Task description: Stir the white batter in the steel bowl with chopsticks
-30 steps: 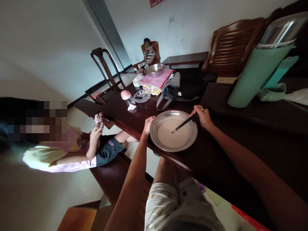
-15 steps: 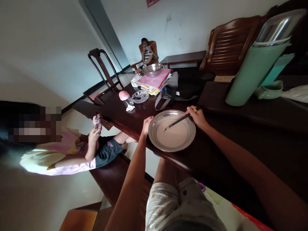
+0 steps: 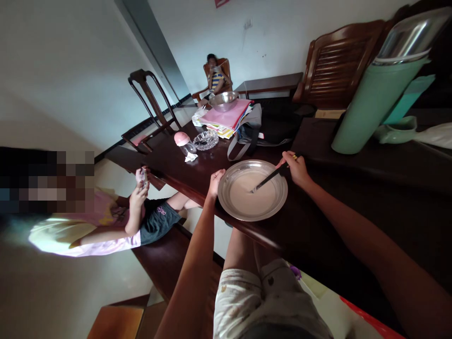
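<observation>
A round metal plate (image 3: pixel 273 204) holding pale liquid batter sits near the edge of a dark wooden table (image 3: pixel 335 221). My left hand (image 3: pixel 215 181) rests closed against the plate's left rim, steadying it. My right hand (image 3: pixel 297 168) is closed round a pair of dark chopsticks (image 3: pixel 270 177), whose tips dip into the batter near the plate's middle.
Behind the plate lie a grey bag (image 3: pixel 247 134), a glass ashtray (image 3: pixel 205 140), a pink-capped bottle (image 3: pixel 183 142), stacked books with a steel bowl (image 3: pixel 223 100), and a green flask (image 3: pixel 377 92). A person with a phone (image 3: pixel 106 221) sits at left; another person (image 3: pixel 215 77) sits far back.
The chopstick tips have swept to the left across the batter and back toward the middle. My left hand has stayed on the rim.
</observation>
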A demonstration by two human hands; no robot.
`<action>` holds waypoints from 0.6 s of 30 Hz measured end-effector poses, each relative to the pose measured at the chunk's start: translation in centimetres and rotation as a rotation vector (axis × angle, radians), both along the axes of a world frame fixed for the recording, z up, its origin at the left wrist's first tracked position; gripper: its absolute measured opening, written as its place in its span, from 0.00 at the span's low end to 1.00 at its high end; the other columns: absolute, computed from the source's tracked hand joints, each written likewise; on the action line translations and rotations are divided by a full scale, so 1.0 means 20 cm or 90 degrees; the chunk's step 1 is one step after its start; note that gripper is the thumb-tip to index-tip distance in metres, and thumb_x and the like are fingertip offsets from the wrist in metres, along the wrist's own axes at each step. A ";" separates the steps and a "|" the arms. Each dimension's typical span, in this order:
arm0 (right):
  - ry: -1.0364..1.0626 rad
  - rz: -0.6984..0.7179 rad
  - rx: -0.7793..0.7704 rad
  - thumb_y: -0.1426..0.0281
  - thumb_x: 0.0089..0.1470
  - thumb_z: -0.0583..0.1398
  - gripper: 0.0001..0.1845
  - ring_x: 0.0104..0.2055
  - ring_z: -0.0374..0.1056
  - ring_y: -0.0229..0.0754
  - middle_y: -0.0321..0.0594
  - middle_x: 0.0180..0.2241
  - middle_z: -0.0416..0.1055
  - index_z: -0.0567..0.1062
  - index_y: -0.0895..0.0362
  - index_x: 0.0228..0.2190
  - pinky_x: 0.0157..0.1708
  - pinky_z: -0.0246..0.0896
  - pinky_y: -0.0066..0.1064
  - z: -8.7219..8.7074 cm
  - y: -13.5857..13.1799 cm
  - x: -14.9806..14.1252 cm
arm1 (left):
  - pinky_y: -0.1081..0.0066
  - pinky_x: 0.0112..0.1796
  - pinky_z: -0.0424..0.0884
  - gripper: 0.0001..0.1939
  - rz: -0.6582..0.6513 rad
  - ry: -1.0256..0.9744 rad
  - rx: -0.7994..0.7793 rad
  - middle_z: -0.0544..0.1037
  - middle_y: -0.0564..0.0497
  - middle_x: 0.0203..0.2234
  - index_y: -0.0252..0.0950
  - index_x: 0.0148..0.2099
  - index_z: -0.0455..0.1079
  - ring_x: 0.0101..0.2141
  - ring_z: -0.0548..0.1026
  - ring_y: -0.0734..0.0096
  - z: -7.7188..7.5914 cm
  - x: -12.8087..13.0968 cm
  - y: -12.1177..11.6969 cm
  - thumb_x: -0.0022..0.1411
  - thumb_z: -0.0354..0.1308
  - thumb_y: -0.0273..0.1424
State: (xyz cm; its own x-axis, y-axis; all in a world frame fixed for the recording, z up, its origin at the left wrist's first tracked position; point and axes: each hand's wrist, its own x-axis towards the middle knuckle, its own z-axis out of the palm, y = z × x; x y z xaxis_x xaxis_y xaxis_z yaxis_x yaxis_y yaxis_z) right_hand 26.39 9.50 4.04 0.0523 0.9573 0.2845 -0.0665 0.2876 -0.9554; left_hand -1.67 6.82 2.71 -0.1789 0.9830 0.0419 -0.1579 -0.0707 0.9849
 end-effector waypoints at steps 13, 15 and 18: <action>-0.030 0.073 0.006 0.47 0.50 0.58 0.24 0.24 0.67 0.41 0.37 0.17 0.71 0.69 0.53 0.17 0.29 0.62 0.34 -0.02 0.01 0.00 | 0.77 0.20 0.51 0.22 0.011 0.003 -0.005 0.57 0.60 0.13 0.35 0.18 0.56 0.17 0.53 0.83 0.01 0.01 0.00 0.51 0.65 0.35; -0.034 0.057 0.014 0.47 0.50 0.58 0.24 0.25 0.68 0.40 0.37 0.18 0.72 0.69 0.53 0.18 0.30 0.62 0.34 -0.02 0.01 0.00 | 0.77 0.21 0.51 0.22 0.010 0.003 -0.007 0.57 0.60 0.13 0.35 0.17 0.56 0.17 0.53 0.83 0.02 0.01 0.00 0.51 0.65 0.35; -0.021 0.006 0.006 0.48 0.51 0.57 0.24 0.24 0.67 0.40 0.36 0.17 0.72 0.68 0.53 0.17 0.27 0.59 0.32 -0.03 0.02 0.01 | 0.76 0.21 0.51 0.21 0.010 0.003 -0.014 0.57 0.60 0.13 0.35 0.17 0.56 0.17 0.53 0.83 0.02 0.01 -0.01 0.52 0.64 0.34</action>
State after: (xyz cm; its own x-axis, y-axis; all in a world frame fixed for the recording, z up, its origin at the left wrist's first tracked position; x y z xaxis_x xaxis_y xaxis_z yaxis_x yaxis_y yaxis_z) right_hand 26.55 9.89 3.52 0.0339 0.9551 0.2943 -0.0370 0.2955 -0.9546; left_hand -1.50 6.71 3.12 -0.1944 0.9807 0.0211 -0.1516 -0.0513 0.9871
